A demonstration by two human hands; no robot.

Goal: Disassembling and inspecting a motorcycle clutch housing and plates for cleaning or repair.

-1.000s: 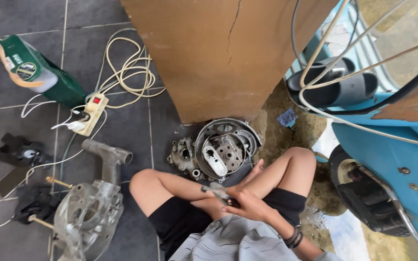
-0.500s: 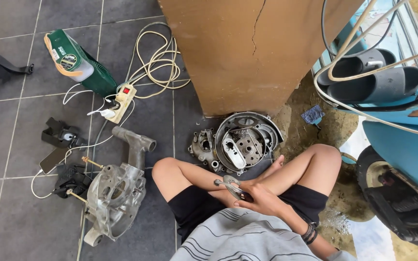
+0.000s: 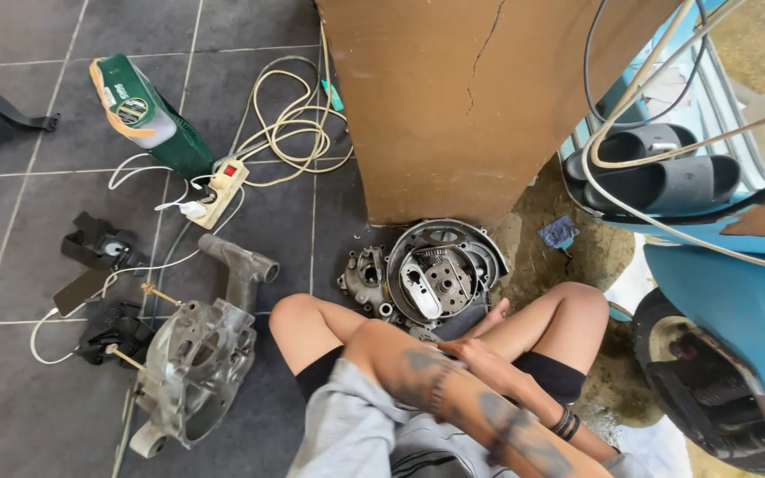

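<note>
I sit cross-legged on grey floor tiles. My tattooed left forearm (image 3: pixel 453 398) crosses my lap with the elbow forward, and its hand is out of frame at the bottom. My right hand (image 3: pixel 482 352), a dark band on its wrist, lies on my right shin with one finger stretched toward a round, greasy engine cover plate (image 3: pixel 440 270). The forearm hides the palm, so whether it holds anything is unclear. A small grey casting (image 3: pixel 365 279) lies beside the plate. A large aluminium crankcase half (image 3: pixel 192 363) sits by my left knee.
A brown pillar (image 3: pixel 471 97) stands just behind the plate. A blue scooter (image 3: pixel 737 301) with grey sandals (image 3: pixel 657 173) on its floorboard fills the right. On the left lie a green canister (image 3: pixel 139 111), a power strip (image 3: pixel 219 190), coiled cable (image 3: pixel 294 124) and a phone (image 3: pixel 81 290).
Both hands were together on a small metal part over my lap. My left arm has since swung up across the view, hiding that part. The view has shifted left.
</note>
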